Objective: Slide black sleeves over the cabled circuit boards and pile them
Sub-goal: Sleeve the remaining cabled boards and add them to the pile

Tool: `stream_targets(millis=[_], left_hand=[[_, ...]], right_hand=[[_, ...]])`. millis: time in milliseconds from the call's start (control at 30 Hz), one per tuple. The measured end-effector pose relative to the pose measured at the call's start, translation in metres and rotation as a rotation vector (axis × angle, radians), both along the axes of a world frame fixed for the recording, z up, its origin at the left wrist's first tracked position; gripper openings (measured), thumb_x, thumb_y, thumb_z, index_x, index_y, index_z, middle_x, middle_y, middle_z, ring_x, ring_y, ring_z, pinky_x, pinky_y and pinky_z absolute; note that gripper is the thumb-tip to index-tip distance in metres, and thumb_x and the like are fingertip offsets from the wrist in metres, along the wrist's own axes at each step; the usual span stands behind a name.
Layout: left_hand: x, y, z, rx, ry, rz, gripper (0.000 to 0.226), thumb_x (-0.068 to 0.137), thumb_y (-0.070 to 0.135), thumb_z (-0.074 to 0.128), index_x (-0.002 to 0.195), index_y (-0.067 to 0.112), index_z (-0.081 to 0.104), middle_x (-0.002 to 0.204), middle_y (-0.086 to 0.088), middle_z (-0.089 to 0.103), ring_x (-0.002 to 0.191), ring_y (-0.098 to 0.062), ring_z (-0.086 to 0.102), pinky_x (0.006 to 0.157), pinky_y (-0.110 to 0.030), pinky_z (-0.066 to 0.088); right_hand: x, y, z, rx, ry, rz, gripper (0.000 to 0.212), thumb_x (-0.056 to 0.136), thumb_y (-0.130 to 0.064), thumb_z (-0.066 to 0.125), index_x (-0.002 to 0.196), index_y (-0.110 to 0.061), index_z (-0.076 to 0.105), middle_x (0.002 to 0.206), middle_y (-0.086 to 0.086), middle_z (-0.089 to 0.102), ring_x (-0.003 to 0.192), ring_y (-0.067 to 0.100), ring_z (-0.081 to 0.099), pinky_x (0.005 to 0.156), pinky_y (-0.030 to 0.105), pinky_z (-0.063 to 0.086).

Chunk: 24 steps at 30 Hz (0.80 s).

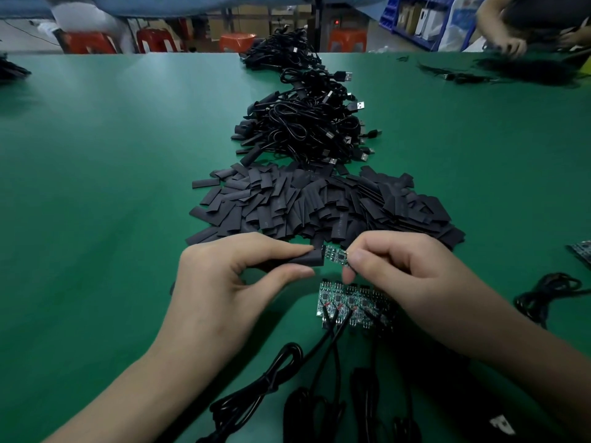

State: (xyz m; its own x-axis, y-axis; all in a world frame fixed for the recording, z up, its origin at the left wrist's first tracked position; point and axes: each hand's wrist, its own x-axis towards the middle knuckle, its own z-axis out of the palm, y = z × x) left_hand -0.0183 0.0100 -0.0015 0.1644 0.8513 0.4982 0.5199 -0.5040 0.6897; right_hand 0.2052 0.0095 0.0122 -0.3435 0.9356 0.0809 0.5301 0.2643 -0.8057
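Note:
My left hand (224,282) pinches a black sleeve (303,259) between thumb and fingers. My right hand (399,276) pinches a small green circuit board (334,254), whose left end sits at the sleeve's open mouth. Under my hands lies a row of several bare circuit boards (348,303) with black cables (323,350) running toward me. A heap of loose black sleeves (319,203) lies just beyond my hands. Farther back is a pile of sleeved boards with coiled USB cables (303,129).
The green table (96,187) spreads wide on the left. Coiled black cables (550,292) and a circuit board (582,249) lie at the right edge. Another person's hands (511,43) work at the far right corner over dark parts. Red stools (92,41) stand behind the table.

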Motion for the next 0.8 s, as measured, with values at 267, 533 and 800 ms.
stream_targets(millis=[267, 533, 800], left_hand=[[-0.001, 0.000, 0.001, 0.009, 0.064, -0.005, 0.023, 0.078, 0.037, 0.078, 0.097, 0.025, 0.082, 0.091, 0.020, 0.075, 0.088, 0.003, 0.070, 0.078, -0.020, 0.054], [-0.010, 0.006, 0.002, 0.115, 0.322, -0.150, 0.022, 0.084, 0.032, 0.077, 0.103, 0.022, 0.081, 0.092, 0.011, 0.073, 0.083, -0.003, 0.067, 0.077, -0.019, 0.053], [-0.013, 0.008, 0.002, 0.029, 0.301, -0.222, 0.026, 0.086, 0.040, 0.072, 0.107, 0.025, 0.080, 0.092, 0.017, 0.072, 0.082, 0.003, 0.066, 0.076, -0.017, 0.051]], right_hand=[[-0.001, -0.004, 0.006, -0.017, -0.087, 0.037, 0.030, 0.101, -0.037, 0.051, 0.076, -0.026, 0.065, 0.050, -0.012, 0.042, 0.046, 0.004, 0.034, 0.048, 0.017, 0.032], [0.000, -0.001, 0.007, -0.063, -0.185, 0.064, 0.029, 0.098, -0.039, 0.052, 0.075, -0.029, 0.066, 0.054, -0.010, 0.049, 0.048, 0.005, 0.038, 0.050, 0.024, 0.033], [-0.001, -0.003, 0.004, 0.061, -0.267, 0.084, 0.028, 0.097, -0.043, 0.047, 0.079, -0.032, 0.064, 0.060, -0.015, 0.055, 0.054, 0.006, 0.049, 0.054, 0.018, 0.036]])
